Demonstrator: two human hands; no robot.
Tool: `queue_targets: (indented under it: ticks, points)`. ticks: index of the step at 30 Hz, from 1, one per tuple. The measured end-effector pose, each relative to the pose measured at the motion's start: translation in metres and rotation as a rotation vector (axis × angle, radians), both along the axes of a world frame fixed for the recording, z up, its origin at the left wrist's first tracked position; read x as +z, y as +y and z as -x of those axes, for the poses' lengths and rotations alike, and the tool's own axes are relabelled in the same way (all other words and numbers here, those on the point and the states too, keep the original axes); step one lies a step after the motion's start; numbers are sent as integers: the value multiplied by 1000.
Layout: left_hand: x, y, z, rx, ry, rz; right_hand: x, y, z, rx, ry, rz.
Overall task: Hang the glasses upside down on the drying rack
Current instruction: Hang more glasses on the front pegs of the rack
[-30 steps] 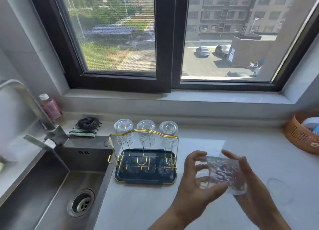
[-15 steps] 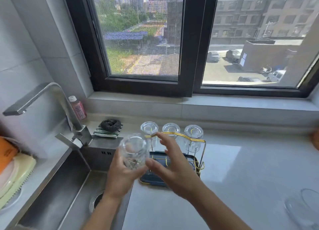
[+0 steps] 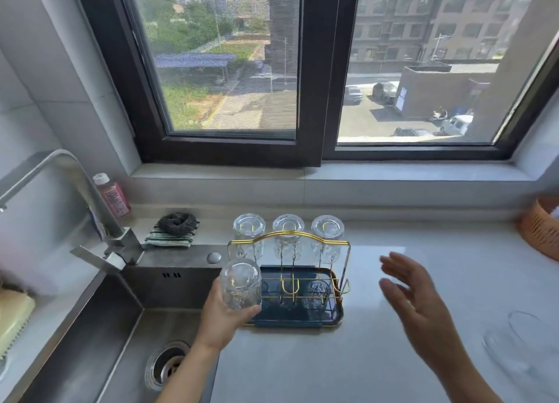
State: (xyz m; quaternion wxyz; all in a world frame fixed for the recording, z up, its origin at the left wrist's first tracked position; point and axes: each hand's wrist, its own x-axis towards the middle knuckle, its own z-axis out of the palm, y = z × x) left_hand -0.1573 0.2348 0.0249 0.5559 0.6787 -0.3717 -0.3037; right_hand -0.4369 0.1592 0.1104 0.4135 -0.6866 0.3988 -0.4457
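Three glasses [image 3: 287, 236] hang upside down on the back row of the rack [image 3: 290, 284], a gold wire frame on a dark blue tray. A fourth glass [image 3: 240, 283] is inverted in the left hand [image 3: 225, 318], fingers wrapped round its lower part, at the rack's front left corner; whether it sits on a peg cannot be told. The right hand [image 3: 420, 309] is spread open with nothing in it, above the counter [image 3: 378, 357] right of the rack. More clear glass [image 3: 520, 339], blurred and not countable, lies near the right edge. The counter is pale stone under a dark-framed window [image 3: 311, 70]. Left of the rack lie a steel sink [image 3: 90, 342] with one faucet [image 3: 60, 185], one pink bottle [image 3: 112, 194] and one scrubber [image 3: 177, 221] on a striped cloth. An orange basket [image 3: 541, 233] sits at the far right. The rack stands at the sink's edge; bare counter stretches between it and the blurred glass.
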Motion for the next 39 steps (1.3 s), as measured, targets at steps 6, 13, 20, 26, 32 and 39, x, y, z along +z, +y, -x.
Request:
queue_targets:
  ticks: [6, 13, 20, 26, 32, 39]
  points:
    - [-17, -2, 1, 3, 70, 12, -27, -18, 79, -205, 143, -69]
    - [-22, 2, 4, 9, 23, -3, -50, -26, 137, -427, 527, -159]
    - [5, 21, 28, 205, -332, 76, -54, -46, 179, -669, 847, -101]
    - [18, 23, 39, 259, -486, 201, -79, -78, 197, -477, 878, -372]
    - [34, 32, 62, 192, -535, 321, -81, -93, 191, -490, 1048, -479]
    - [55, 37, 127, -150, -135, 167, -28, -66, 130, -483, 547, -131]
